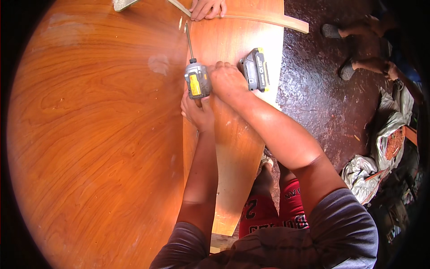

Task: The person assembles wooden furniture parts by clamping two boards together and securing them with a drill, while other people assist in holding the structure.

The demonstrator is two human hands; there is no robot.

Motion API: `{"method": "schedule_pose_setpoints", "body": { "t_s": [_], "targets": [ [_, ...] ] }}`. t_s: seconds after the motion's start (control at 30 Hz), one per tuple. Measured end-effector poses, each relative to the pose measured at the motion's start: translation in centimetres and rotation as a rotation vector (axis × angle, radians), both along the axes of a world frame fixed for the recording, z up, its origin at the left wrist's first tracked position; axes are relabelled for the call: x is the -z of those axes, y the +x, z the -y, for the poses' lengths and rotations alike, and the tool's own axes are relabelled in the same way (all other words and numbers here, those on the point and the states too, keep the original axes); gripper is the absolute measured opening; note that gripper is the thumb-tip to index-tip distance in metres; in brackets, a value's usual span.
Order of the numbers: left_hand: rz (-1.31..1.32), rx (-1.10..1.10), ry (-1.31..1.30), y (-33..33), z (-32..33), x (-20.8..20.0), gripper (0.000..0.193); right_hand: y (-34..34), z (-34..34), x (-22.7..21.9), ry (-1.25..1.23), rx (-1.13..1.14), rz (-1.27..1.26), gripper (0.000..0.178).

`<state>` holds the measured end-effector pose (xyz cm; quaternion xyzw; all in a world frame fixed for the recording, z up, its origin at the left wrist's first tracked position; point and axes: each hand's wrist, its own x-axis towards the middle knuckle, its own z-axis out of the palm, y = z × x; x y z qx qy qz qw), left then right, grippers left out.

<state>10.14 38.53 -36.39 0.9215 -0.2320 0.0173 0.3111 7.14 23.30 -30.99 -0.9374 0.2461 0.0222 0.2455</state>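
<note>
A broad round wooden surface (pixel 89 134) fills the left, its far edge cut off, where the right hand (pixel 229 80) wraps fingers around a cordless drill (pixel 198 80), hiding its grip, the left hand (pixel 197 110) cupping beneath, fingers mostly hidden.

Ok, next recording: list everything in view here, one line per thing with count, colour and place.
Round wooden panel: one, reddish-brown, left and centre.
Curved wooden strips: two, lighter brown, one under the hands, one at top.
Cordless drill: one, grey and yellow, centre, long bit pointing up.
Another person's hand: one, top edge, on the strip.
Another person's feet: two, upper right.
Crumpled sacks: grey-white, right, on the dark floor.
Left hand: below the drill.
Right hand: gripping the drill.
</note>
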Motion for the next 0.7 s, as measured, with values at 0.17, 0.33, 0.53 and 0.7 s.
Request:
{"method": "schedule_pose_setpoints", "body": {
  "t_s": [0.17, 0.33, 0.53, 0.7],
  "targets": [
    [0.010, 0.001, -0.014, 0.1, 0.0, 0.6, 0.055, 0.0, 0.0, 0.6, -0.017, -0.001, 0.007, 0.022],
    [0.017, -0.028, -0.023, 0.2, -0.1, 1.1, 0.054, 0.5, 0.1, 0.4, -0.036, 0.024, -0.005, 0.022],
    [0.022, -0.024, -0.035, 0.5, 0.1, 1.1, 0.058, 0.7, 0.5, 0.7, -0.015, 0.008, 0.002, 0.023],
    [-0.004, 0.007, -0.080, 0.5, 0.0, 0.5, 0.064, 0.6, 0.9, 0.3, 0.005, -0.040, -0.018, 0.025]
  ]
}}
